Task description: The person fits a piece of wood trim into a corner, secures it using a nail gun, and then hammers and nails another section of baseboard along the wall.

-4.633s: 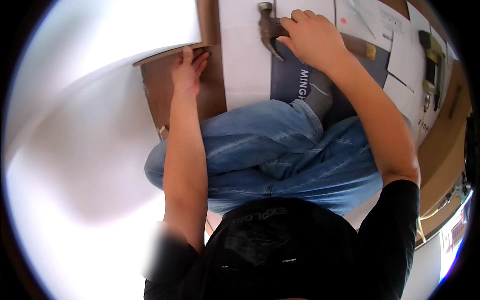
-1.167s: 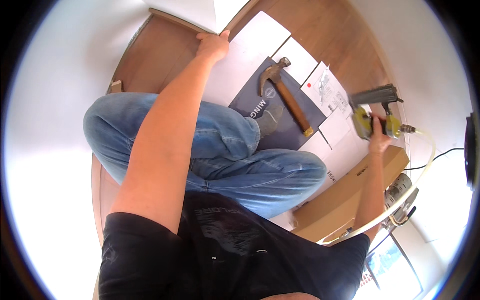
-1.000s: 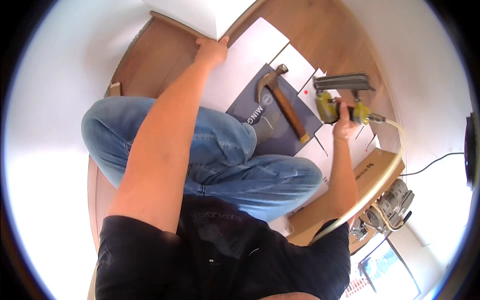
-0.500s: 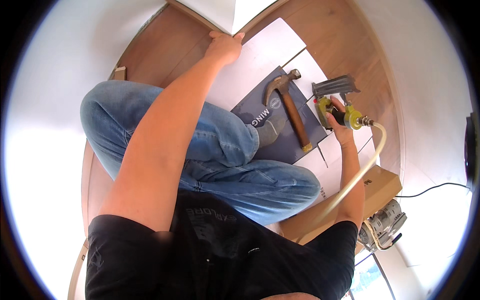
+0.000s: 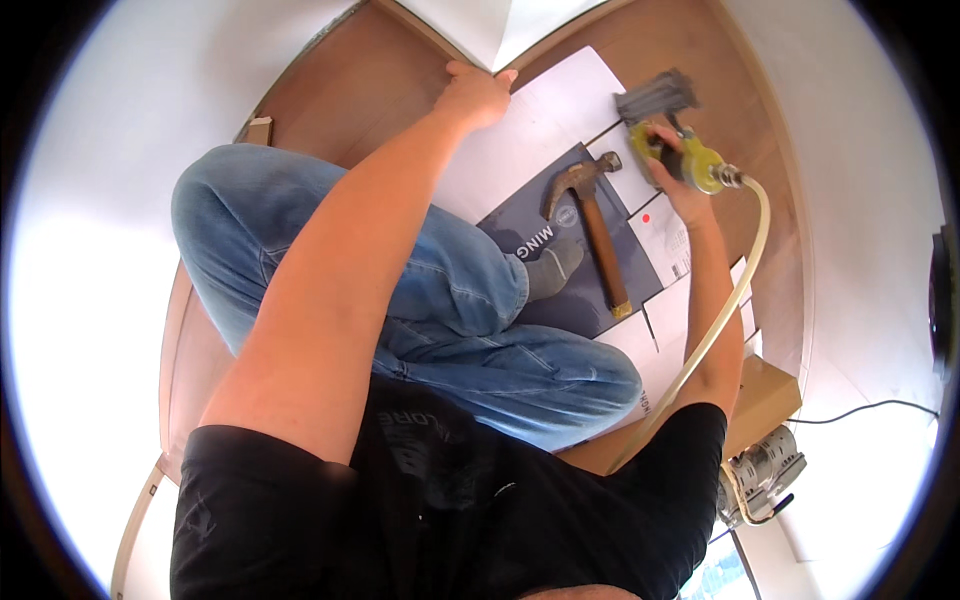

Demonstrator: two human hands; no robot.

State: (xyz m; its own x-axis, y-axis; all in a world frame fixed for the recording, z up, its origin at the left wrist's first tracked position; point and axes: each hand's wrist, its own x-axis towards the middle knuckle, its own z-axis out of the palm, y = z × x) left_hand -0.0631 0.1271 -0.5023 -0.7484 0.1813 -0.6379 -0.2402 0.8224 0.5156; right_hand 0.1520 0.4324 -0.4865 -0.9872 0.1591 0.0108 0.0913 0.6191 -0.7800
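Note:
At the far wall corner, my left hand point(image 5: 474, 98) presses its fingers and thumb on either side of the wooden baseboard trim point(image 5: 552, 30) at the foot of the white wall. My right hand point(image 5: 684, 190) is wrapped round the handle of a yellow and grey nail gun point(image 5: 706, 166), lifted above the boards to the right. The gun's grey end is smeared by motion. A pale air hose point(image 5: 752, 275) runs from it toward my right arm. Between the hands, a claw hammer point(image 5: 598, 235) with a wooden handle lies on a dark printed cardboard sheet point(image 5: 510, 215).
White board pieces point(image 5: 575, 90) cover part of the brown wood floor point(image 5: 330, 90). My crossed legs point(image 5: 400, 260) and a grey-socked foot take up the middle. A cardboard box point(image 5: 765, 390) and a grey motor-like machine point(image 5: 765, 470) stand at the lower right, near a black cable point(image 5: 870, 405).
The nail gun in my right hand has moved up and away from me, uncovering a red dot on a white board. My left hand stays at the trim corner; the view has shifted slightly.

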